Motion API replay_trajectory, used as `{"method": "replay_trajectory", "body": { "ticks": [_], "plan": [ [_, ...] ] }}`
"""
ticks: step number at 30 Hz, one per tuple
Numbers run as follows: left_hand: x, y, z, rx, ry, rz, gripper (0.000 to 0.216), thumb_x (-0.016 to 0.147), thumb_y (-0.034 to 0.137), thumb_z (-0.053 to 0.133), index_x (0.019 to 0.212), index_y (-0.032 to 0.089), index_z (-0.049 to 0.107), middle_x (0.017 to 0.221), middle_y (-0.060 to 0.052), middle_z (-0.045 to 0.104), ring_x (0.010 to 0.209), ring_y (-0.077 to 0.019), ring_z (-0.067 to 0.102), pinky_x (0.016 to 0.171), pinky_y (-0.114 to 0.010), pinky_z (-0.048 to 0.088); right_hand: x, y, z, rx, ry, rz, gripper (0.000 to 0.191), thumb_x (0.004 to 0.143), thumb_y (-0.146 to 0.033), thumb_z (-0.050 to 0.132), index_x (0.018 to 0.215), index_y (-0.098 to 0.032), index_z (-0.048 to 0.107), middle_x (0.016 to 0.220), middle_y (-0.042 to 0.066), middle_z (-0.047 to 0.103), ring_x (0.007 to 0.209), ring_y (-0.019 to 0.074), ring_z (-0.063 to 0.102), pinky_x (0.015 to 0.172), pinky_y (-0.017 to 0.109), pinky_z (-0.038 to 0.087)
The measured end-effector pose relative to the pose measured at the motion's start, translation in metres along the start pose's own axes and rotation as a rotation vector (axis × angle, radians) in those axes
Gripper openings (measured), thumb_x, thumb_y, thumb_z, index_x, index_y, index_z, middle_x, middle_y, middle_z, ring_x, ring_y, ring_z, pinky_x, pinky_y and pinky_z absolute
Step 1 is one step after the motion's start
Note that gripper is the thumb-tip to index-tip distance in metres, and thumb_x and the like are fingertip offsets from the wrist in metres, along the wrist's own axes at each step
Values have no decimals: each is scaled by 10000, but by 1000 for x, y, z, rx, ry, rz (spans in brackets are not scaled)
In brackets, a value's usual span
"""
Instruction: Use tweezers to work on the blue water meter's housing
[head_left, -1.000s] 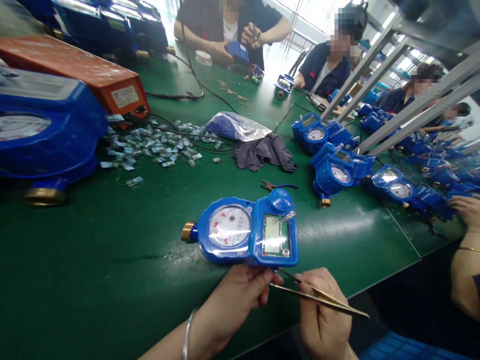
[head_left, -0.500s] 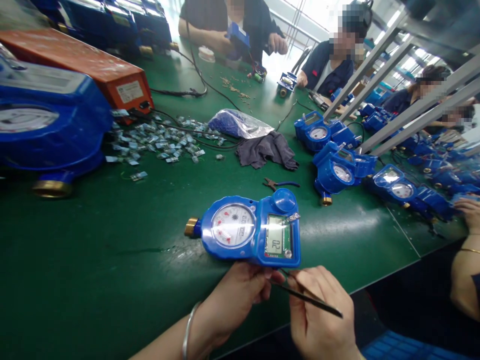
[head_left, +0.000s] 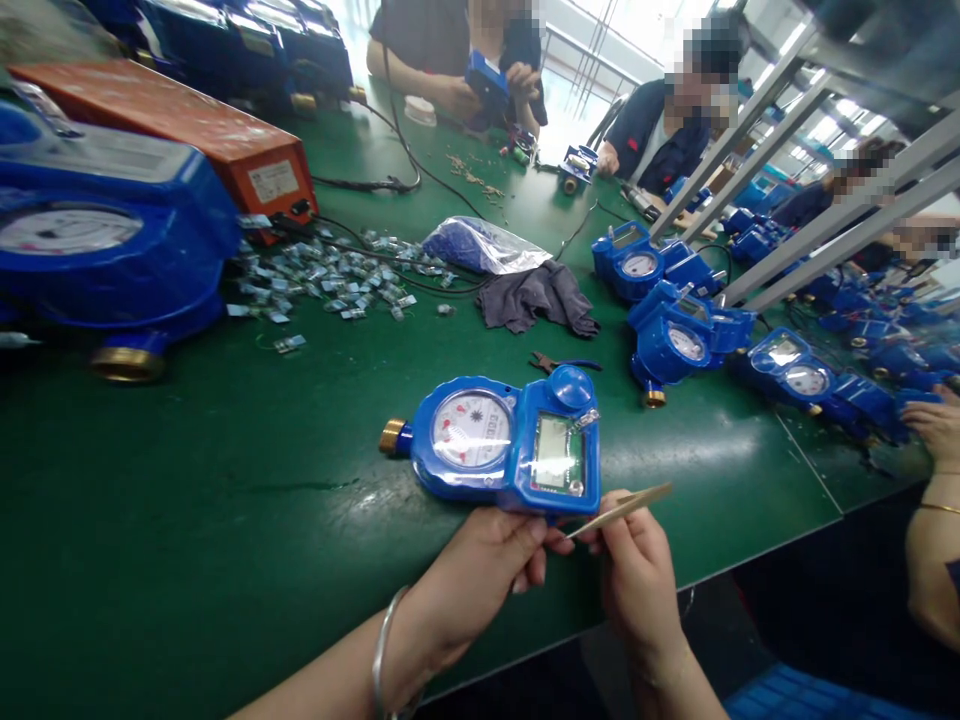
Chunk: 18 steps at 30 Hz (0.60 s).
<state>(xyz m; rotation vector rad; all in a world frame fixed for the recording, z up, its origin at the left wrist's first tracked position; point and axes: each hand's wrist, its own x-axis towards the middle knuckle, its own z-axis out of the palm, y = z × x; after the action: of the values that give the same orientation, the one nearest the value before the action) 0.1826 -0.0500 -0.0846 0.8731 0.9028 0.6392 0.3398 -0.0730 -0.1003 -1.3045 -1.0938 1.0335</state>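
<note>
**Tweezers at the near edge of a blue water meter**

Our right hand [head_left: 637,580] has its grip pinched shut on a pair of brass-coloured tweezers [head_left: 622,508], which slant up to the right, their lower end close under the near edge of the blue water meter [head_left: 502,445]. Our left hand [head_left: 472,580], a bangle on its wrist, has its fingers curled narrow under that same edge; thumb and fingertips touch the casing, and we cannot tell whether they pinch anything small there. The meter lies flat on the green worktop [head_left: 225,520] near its front edge, dial to the left, LCD window to the right, brass fitting pointing left.

A clear plastic bag [head_left: 484,245] holds small blue parts and lies behind a grey cloth [head_left: 536,298]. Small pliers [head_left: 559,362] lie just beyond the meter. A scatter of small clear pieces [head_left: 330,280] spreads in front of an orange box [head_left: 187,130]. More blue meters [head_left: 675,335] stand to the right, and other people work along the far side.
</note>
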Motion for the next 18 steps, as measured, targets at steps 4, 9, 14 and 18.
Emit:
{"method": "replay_trajectory", "body": {
  "ticks": [4, 9, 14, 18],
  "plan": [
    [-1, 4, 1, -31, -10, 2, 257, 867, 314, 466, 875, 102, 612, 765, -25, 597, 557, -71, 418, 500, -222, 267, 2, 13, 7, 289, -60, 108, 259, 894, -355, 501, 700, -183, 487, 602, -43, 482, 571, 95, 472, 573, 237, 378],
    [0, 3, -2, -30, -8, -37, 276, 860, 333, 476, 818, 106, 628, 639, 5, 537, 541, -75, 410, 490, -220, 253, -10, 5, 3, -120, 94, -272, 197, 918, -226, 441, 782, -174, 575, 701, -1, 543, 641, 110, 509, 586, 247, 405],
    [1, 1, -4, -23, -15, -41, 300, 829, 397, 523, 844, 120, 638, 668, -6, 558, 571, -94, 449, 516, -228, 290, -19, -10, -6, -519, 1, -657, 204, 846, -69, 462, 969, -164, 593, 757, 38, 599, 689, 147, 546, 604, 297, 437],
    [1, 2, -5, -44, -19, -32, 253, 825, 365, 532, 872, 133, 619, 631, 14, 557, 540, -90, 439, 495, -228, 285, -20, -20, -4, -662, -13, -764, 229, 823, -47, 481, 1015, -141, 563, 785, 58, 604, 698, 152, 543, 608, 303, 445]
  ]
}}
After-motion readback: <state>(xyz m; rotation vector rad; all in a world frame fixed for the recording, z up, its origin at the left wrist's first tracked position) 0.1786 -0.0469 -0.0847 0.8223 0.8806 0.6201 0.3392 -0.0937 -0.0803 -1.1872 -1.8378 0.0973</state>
